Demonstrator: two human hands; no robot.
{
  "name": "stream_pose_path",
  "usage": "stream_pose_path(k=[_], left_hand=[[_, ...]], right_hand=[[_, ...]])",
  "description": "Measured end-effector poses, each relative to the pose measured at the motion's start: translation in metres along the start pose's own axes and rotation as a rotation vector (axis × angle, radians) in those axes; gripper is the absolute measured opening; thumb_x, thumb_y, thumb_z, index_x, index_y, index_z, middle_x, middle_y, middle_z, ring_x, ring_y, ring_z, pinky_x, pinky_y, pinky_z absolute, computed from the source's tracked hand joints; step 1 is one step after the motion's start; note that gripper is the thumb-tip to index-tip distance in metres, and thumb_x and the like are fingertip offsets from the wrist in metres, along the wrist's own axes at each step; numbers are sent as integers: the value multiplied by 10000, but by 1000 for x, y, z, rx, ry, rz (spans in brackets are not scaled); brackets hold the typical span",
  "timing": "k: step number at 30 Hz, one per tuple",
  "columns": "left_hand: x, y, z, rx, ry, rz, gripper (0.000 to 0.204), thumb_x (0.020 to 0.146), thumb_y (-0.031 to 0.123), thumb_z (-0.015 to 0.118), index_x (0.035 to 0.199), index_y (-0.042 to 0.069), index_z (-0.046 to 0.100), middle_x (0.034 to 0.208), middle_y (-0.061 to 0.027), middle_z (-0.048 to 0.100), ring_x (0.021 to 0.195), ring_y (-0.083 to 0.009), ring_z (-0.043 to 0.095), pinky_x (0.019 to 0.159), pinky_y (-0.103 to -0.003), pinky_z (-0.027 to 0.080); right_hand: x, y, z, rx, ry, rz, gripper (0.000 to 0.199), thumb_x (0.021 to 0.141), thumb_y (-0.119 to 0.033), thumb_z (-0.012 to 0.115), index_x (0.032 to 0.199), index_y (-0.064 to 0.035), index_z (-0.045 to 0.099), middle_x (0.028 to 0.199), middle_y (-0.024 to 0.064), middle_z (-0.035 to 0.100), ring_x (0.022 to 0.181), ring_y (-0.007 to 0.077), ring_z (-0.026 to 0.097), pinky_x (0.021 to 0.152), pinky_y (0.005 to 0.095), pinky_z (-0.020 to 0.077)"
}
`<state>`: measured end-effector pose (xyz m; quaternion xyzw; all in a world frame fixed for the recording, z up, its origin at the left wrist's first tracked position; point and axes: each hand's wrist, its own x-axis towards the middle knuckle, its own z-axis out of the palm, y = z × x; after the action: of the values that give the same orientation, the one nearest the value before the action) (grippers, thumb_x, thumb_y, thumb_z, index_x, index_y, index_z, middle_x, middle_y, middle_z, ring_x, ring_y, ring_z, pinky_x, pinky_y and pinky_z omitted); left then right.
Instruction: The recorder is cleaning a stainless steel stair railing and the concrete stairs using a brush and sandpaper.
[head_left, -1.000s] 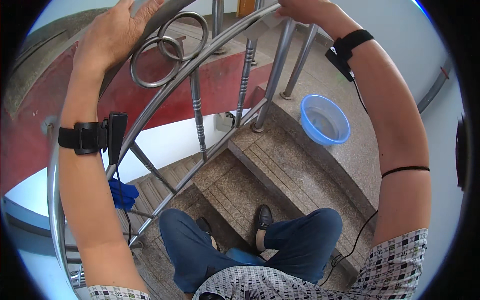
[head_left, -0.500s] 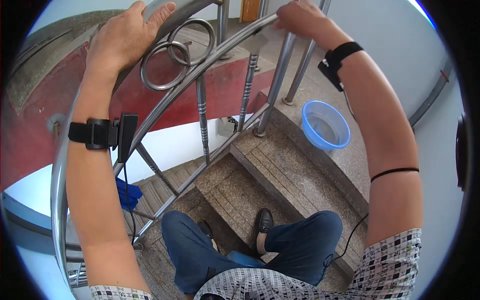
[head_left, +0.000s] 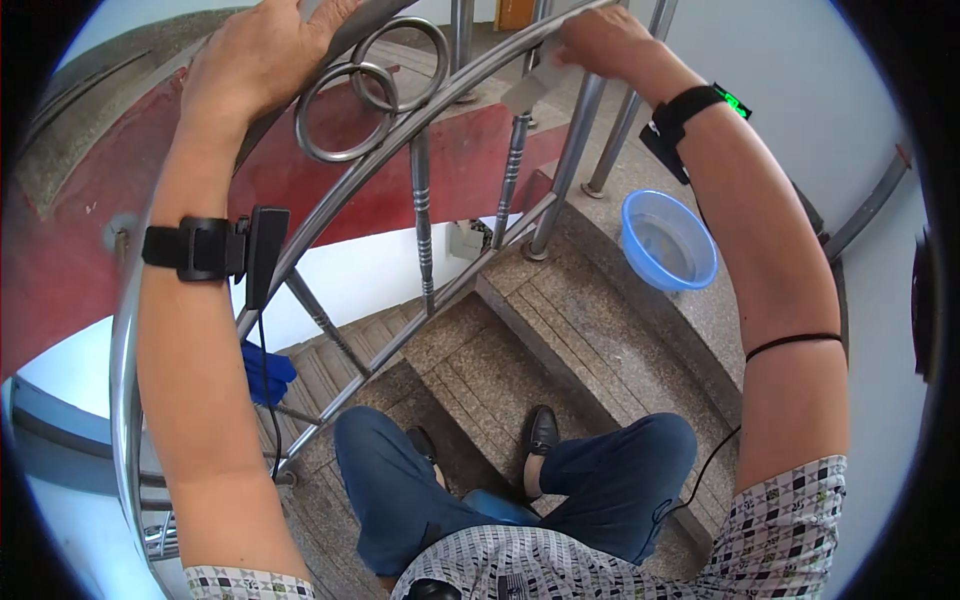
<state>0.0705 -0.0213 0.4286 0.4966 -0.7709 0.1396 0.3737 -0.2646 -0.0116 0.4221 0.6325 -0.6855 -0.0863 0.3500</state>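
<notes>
Stairwell of speckled stone steps (head_left: 570, 330), lined with metal railing (head_left: 422, 200).
Held well apart: left hand (head_left: 262, 62), laid over broad handrail (head_left: 375, 22); right hand (head_left: 605, 42), set at slimmer rail (head_left: 492, 64), beside grey flat piece (head_left: 532, 90); could not tell whether clamped, either side. Noted linked metal rings (head_left: 391, 105) between rails, blue basin (head_left: 640, 265) on landing (head_left: 720, 320), right.
</notes>
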Motion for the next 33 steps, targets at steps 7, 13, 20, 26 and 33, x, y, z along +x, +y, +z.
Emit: stream_pose_path(k=[7,13,20,26,33], left_hand=[[0,-3,0,-23,-18,12,622,1016,580,477,1192,9,648,1132,-318,687,1119,-495,639,968,-540,497],[5,-15,8,-30,-13,46,626,1020,579,470,1163,-4,648,1125,-343,673,1098,-502,639,946,-548,496],[34,-43,34,-7,-40,158,851,942,830,356,1214,77,643,1162,-291,686,1159,-474,629,976,-509,476],[35,-44,33,29,-70,129,878,940,838,349,1166,49,662,1128,-280,692,1131,-460,642,972,-498,477],[37,-48,37,30,-32,165,901,929,860,322,1139,52,661,1100,-274,699,1105,-456,657,962,-503,485]], right_hand=[[-46,-29,64,435,-196,301,412,998,-420,632,1042,-36,774,929,158,755,904,323,746,753,451,579],[-92,-134,75,1949,-616,580,440,1082,-483,486,1058,-55,585,727,-18,414,570,91,377,468,246,331],[-112,-204,19,2420,-468,653,356,1105,-392,421,1054,-65,553,752,-9,438,576,107,392,469,275,356],[-155,-239,-12,2290,-509,672,312,1098,-346,389,1100,-66,528,798,28,493,629,143,509,505,348,447],[-122,-269,-17,2481,-315,855,304,1098,-342,417,1074,-57,521,800,52,521,635,191,556,511,394,479]])
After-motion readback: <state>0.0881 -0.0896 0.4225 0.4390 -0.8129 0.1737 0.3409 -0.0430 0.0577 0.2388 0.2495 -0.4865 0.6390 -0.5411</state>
